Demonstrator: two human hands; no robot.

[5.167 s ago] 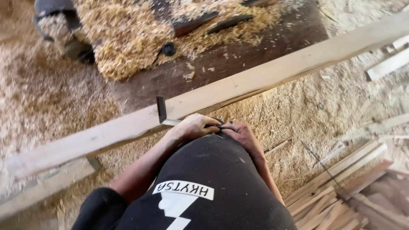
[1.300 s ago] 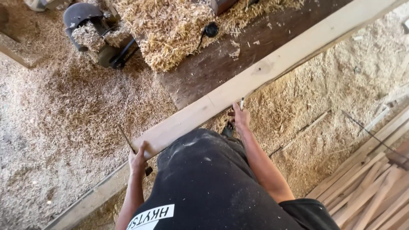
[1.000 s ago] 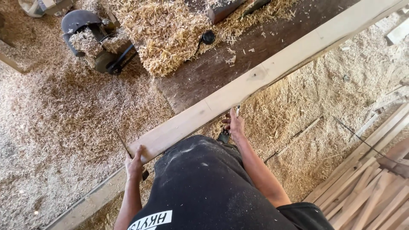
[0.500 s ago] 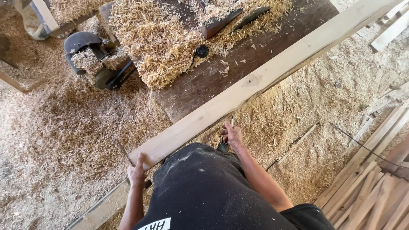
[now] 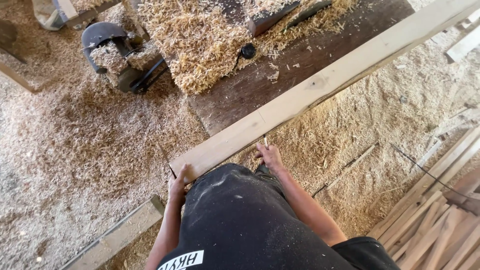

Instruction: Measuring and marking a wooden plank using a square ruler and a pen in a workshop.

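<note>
My left hand (image 5: 177, 186) grips the near end of a long pale plank (image 5: 320, 82), fingers curled around its cut end; my right hand (image 5: 270, 156) rests at the plank's near edge, pinching a small pencil (image 5: 265, 142) upright between its fingers; the plank runs diagonally from my waist toward the upper right, lying across a dark wooden surface (image 5: 260, 85) heaped with wood shavings (image 5: 200, 35); compared with half a second ago, the plank's near end has slid up and to the right, so it now clears the grey beam (image 5: 117, 235) on the sawdust-covered floor (image 5: 60, 150); my left hand has travelled with it; a stack of thin slats (image 5: 430, 225) lies at the lower right.
</note>
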